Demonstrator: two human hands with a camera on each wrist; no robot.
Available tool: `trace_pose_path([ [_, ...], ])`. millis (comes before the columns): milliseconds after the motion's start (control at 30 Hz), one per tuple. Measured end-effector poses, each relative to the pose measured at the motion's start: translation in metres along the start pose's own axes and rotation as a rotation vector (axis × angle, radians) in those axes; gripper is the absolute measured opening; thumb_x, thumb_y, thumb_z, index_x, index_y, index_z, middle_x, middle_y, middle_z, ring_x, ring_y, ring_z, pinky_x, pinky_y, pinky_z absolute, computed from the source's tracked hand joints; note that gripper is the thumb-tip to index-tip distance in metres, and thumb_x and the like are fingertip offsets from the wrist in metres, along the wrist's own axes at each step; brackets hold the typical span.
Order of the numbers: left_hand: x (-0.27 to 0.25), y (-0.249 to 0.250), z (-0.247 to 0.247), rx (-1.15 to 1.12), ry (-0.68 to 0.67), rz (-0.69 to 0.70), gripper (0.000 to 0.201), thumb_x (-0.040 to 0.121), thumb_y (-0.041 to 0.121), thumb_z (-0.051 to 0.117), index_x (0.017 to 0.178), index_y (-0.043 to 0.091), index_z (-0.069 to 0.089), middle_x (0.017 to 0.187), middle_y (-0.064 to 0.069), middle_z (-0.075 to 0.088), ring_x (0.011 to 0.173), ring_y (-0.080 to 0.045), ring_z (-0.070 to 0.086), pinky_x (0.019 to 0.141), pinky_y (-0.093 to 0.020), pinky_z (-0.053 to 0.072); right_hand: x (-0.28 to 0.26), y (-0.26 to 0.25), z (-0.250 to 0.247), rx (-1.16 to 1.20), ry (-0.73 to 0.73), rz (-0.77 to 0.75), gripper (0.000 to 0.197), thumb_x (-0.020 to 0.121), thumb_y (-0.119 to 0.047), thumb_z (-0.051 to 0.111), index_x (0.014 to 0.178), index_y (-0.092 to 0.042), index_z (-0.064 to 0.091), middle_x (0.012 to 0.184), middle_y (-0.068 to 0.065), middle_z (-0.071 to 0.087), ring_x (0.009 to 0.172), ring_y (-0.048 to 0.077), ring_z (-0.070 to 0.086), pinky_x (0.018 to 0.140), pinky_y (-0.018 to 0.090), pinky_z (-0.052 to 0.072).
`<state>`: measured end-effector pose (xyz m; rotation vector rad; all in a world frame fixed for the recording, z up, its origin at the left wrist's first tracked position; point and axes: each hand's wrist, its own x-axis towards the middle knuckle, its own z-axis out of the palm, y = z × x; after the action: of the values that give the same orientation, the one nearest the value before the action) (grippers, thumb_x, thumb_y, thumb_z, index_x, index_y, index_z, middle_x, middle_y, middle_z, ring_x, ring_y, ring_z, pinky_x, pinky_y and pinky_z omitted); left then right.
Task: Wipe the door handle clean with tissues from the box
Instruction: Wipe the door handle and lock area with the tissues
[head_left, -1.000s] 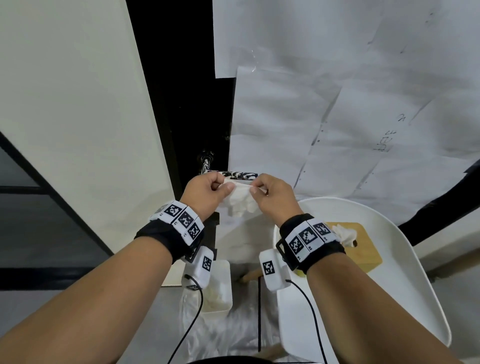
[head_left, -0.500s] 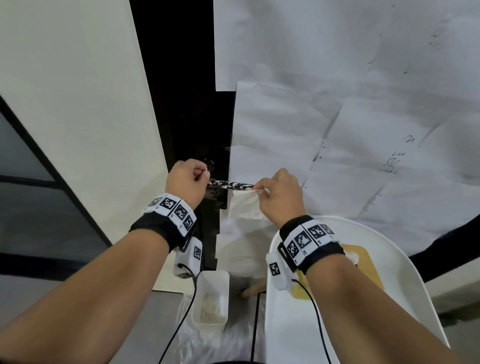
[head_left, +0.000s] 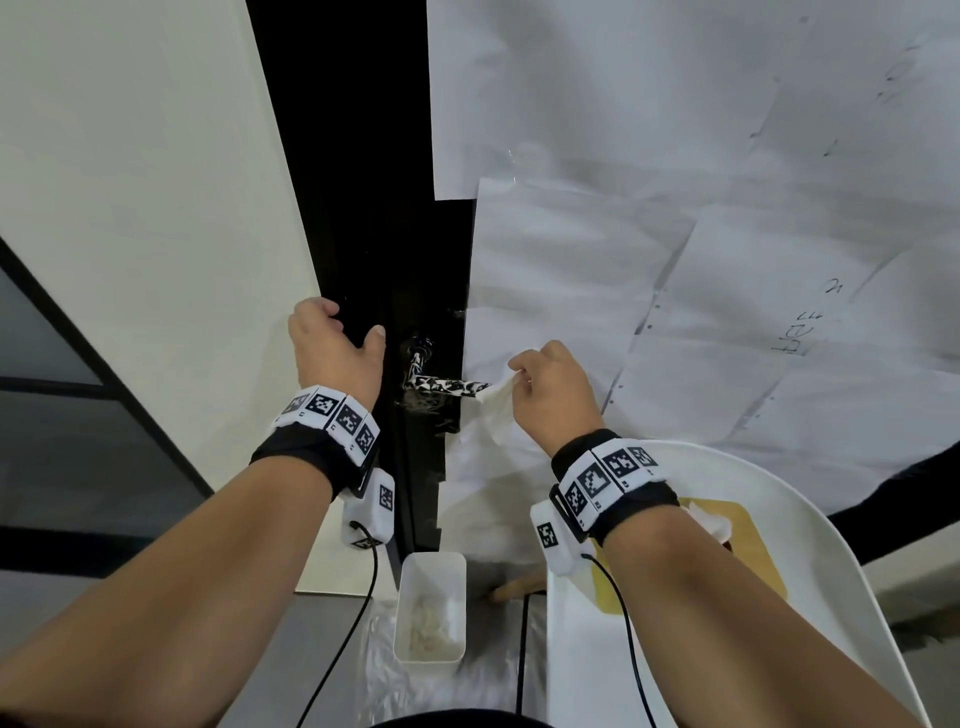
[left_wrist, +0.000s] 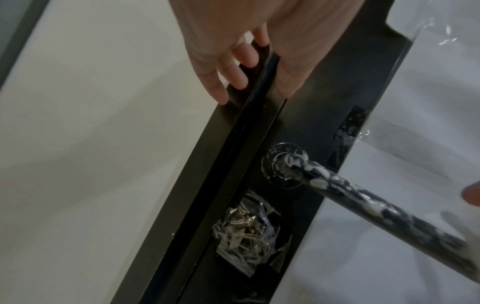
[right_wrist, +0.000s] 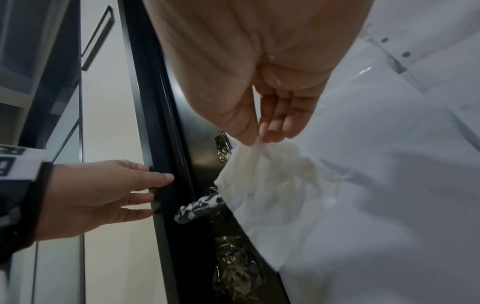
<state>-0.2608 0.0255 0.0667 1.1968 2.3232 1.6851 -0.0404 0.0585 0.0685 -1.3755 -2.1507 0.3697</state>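
The black door handle (head_left: 447, 385) (left_wrist: 363, 199) (right_wrist: 200, 205) is smeared with white streaks along its length. My right hand (head_left: 517, 371) (right_wrist: 255, 139) pinches a crumpled white tissue (head_left: 493, 410) (right_wrist: 272, 181) between thumb and fingertips, and the tissue hangs against the handle's free end. My left hand (head_left: 343, 327) (left_wrist: 249, 82) (right_wrist: 155, 193) holds the black door edge (left_wrist: 254, 115) above and left of the handle, thumb on the door face, fingers behind the edge. The yellow-topped tissue box (head_left: 753, 561) sits on the white chair, partly hidden by my right forearm.
White paper sheets (head_left: 675, 260) cover the door to the right of the handle. Crumpled clear plastic (left_wrist: 249, 232) covers the lock below it. A white bin (head_left: 457, 566) with used tissues stands on the floor under the handle. The white chair (head_left: 831, 571) is at lower right.
My left hand let go of the tissue and the handle and moved up and left to the door edge. My right hand drew the tissue along to the handle's free end.
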Motion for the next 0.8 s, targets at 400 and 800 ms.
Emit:
trace_pose_path([
  [400, 0.018, -0.018, -0.004, 0.074, -0.023, 0.043, 0.040, 0.081, 0.031, 0.069, 0.102, 0.007, 0.045, 0.106, -0.011, 0.047, 0.077, -0.021, 0.047, 0.065, -0.032, 0.040, 0.004, 0.005, 0.027, -0.035, -0.062, 0.040, 0.019, 0.086, -0.007, 0.061, 0.105, -0.004, 0.064, 0.114, 0.012, 0.048, 0.097, 0.028, 0.054, 0.084, 0.035, 0.050],
  [800, 0.019, -0.022, -0.008, 0.141, -0.091, 0.104, 0.037, 0.085, 0.031, 0.065, 0.103, 0.008, 0.043, 0.105, -0.012, 0.045, 0.073, -0.024, 0.047, 0.061, -0.036, 0.043, 0.013, -0.002, 0.027, -0.200, -0.152, -0.016, 0.024, 0.089, -0.001, 0.054, 0.104, -0.009, 0.070, 0.104, 0.011, 0.052, 0.092, 0.028, 0.057, 0.073, 0.029, 0.046],
])
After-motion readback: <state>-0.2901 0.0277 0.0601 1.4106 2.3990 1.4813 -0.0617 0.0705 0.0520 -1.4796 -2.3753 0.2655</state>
